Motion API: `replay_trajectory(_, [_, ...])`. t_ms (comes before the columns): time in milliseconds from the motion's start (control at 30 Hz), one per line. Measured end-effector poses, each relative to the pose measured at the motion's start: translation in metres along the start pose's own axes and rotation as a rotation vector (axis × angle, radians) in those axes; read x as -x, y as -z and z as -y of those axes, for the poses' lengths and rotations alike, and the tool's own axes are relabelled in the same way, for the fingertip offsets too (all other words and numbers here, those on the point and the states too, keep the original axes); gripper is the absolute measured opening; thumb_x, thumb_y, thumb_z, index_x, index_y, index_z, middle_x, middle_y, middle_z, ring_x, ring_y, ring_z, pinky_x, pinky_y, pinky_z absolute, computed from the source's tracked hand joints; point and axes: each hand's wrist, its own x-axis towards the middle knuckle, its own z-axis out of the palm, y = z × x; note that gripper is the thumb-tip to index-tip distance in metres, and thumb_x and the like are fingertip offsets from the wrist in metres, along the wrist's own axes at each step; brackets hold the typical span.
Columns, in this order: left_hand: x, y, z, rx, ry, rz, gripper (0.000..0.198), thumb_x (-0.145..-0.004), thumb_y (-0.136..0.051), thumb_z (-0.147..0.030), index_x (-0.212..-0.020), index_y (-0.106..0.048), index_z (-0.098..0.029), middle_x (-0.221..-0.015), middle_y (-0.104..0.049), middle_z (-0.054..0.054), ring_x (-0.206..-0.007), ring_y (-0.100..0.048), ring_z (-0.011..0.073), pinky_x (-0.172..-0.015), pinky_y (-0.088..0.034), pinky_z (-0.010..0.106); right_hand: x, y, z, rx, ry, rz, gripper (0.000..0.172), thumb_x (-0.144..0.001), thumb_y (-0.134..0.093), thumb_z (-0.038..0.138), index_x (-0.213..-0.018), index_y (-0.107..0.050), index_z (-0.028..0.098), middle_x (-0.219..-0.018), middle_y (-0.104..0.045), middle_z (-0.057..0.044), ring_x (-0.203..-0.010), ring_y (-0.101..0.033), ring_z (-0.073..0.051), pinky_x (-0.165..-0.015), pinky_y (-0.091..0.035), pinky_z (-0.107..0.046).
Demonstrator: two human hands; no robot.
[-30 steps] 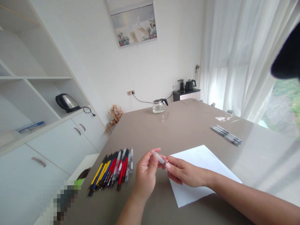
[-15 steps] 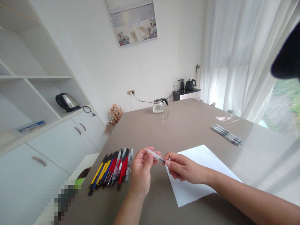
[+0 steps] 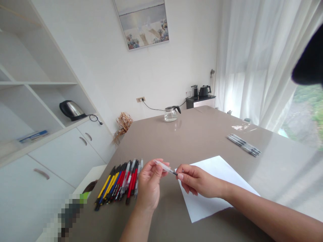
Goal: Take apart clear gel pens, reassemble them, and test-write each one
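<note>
Holding clear pen [image 3: 164, 167] above table [image 3: 202, 134], just left of paper [image 3: 214, 188] | left hand [image 3: 148, 186] pinches barrel, right hand [image 3: 195, 179] pinches dark tip | light, stiff, slick plastic; grip mid-barrel, I judge | pen row [image 3: 121, 181] further left

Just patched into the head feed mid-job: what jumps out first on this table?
Front and centre, the left hand and right hand hold a clear pen between them above the brown table, the right fingertips at its dark tip. Left of the hands lies a row of yellow, blue, red and black pens; a white sheet of paper lies under the right wrist, with a second, darker bundle of pens farther right.
</note>
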Motion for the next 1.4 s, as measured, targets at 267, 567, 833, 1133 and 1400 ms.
replay_trajectory(267, [-0.001, 0.0, -0.004, 0.093, 0.028, -0.026, 0.022, -0.076, -0.05, -0.028, -0.095, -0.051, -0.016, -0.081, -0.061, 0.005, -0.075, -0.059, 0.0152, -0.069, -0.044, 0.028, 0.001, 0.002, -0.005, 0.027, -0.002, 0.008, 0.024, -0.082, -0.032, 0.042, -0.079, -0.041, 0.02, -0.056, -0.049, 0.003, -0.043, -0.037, -0.006, -0.045, -0.032, -0.019])
replay_trajectory(567, [0.001, -0.004, -0.011, 0.096, 0.06, 0.017, 0.023, -0.082, -0.038, -0.035, -0.1, -0.042, -0.021, -0.083, -0.062, 0.006, -0.077, -0.061, 0.0205, -0.063, -0.044, 0.03, -0.001, 0.002, -0.006, 0.048, -0.007, 0.01, 0.024, -0.083, -0.032, 0.041, -0.078, -0.041, 0.019, -0.059, -0.052, 0.002, -0.044, -0.04, -0.006, -0.047, -0.034, -0.019])
replay_trajectory(833, [0.001, -0.004, -0.009, 0.138, 0.071, 0.057, 0.02, -0.083, -0.035, -0.034, -0.097, -0.041, -0.021, -0.084, -0.062, 0.007, -0.083, -0.059, 0.021, -0.069, -0.042, 0.032, -0.003, 0.003, -0.012, 0.044, -0.013, 0.024, 0.025, -0.083, -0.031, 0.042, -0.079, -0.041, 0.019, -0.06, -0.053, 0.001, -0.045, -0.041, -0.006, -0.047, -0.034, -0.019])
replay_trajectory(1133, [0.001, -0.004, -0.009, 0.194, 0.075, 0.066, 0.017, -0.083, -0.035, -0.032, -0.096, -0.039, -0.022, -0.086, -0.062, 0.007, -0.088, -0.057, 0.0206, -0.073, -0.041, 0.034, -0.004, 0.004, -0.014, 0.03, -0.015, 0.04, 0.025, -0.083, -0.031, 0.042, -0.079, -0.041, 0.019, -0.063, -0.055, 0.001, -0.046, -0.043, -0.007, -0.049, -0.036, -0.02])
replay_trajectory(1400, [-0.001, -0.003, -0.01, 0.218, 0.078, 0.031, 0.016, -0.081, -0.039, -0.035, -0.093, -0.038, -0.024, -0.086, -0.063, 0.005, -0.089, -0.057, 0.0195, -0.071, -0.042, 0.033, -0.003, 0.003, -0.014, -0.01, -0.034, 0.025, 0.028, -0.081, -0.032, 0.045, -0.08, -0.042, 0.019, -0.064, -0.057, -0.001, -0.047, -0.046, -0.007, -0.051, -0.038, -0.021])
